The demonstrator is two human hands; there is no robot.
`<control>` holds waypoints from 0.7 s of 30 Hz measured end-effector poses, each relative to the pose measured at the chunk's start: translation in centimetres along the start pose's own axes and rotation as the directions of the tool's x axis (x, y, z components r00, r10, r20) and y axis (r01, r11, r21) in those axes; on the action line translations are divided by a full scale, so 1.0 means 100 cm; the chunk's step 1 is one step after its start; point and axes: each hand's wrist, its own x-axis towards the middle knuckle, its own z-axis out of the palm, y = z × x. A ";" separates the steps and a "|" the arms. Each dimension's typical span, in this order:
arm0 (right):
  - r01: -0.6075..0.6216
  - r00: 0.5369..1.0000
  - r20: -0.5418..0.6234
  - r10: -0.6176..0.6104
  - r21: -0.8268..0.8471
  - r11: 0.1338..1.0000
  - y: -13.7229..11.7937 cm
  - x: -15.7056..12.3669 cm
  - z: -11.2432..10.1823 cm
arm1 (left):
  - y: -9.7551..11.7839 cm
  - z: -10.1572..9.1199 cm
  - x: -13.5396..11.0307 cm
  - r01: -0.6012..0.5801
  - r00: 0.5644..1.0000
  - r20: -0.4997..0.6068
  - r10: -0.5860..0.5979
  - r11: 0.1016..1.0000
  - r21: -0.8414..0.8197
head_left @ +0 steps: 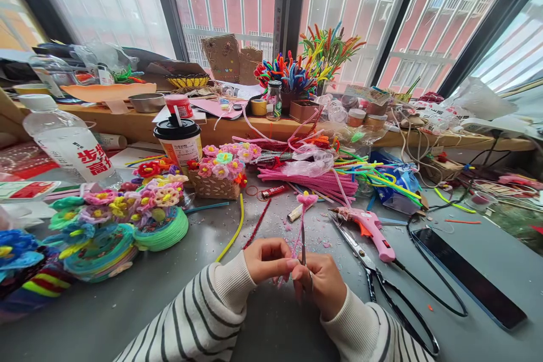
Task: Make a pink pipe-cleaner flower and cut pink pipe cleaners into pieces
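Observation:
My left hand (pixel 268 258) pinches the thin pink stem of a pipe-cleaner flower (pixel 306 199), its pink bloom with a yellow centre pointing away from me. Close beside it, my right hand (pixel 326 281) is closed around a small pair of scissors (pixel 303 240), blades pointing up along the stem. Whether the blades touch the stem I cannot tell. Large scissors (pixel 360 254) with black handles lie right of my hands, partly under a pink glue gun (pixel 371 229). Small pink clippings are scattered on the grey table (pixel 199 294) around my hands.
At left stand finished fuzzy flowers (pixel 161 232), a flower basket (pixel 216 184), a lidded cup (pixel 180 144) and a water bottle (pixel 70 138). Beyond my hands lie pink pipe cleaners (pixel 309 180). A phone (pixel 469 277) and the glue gun's cord lie at right.

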 end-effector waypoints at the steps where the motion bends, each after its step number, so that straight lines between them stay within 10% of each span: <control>1: -0.001 1.000 0.002 0.001 0.005 1.000 0.000 0.000 0.000 | 0.001 0.000 0.000 0.001 1.000 0.009 -0.001 1.000 -0.002; 21: -0.021 0.996 0.084 0.028 -0.084 0.996 0.001 -0.001 0.005 | 0.004 -0.001 0.001 -0.031 0.997 -0.069 0.026 0.998 -0.063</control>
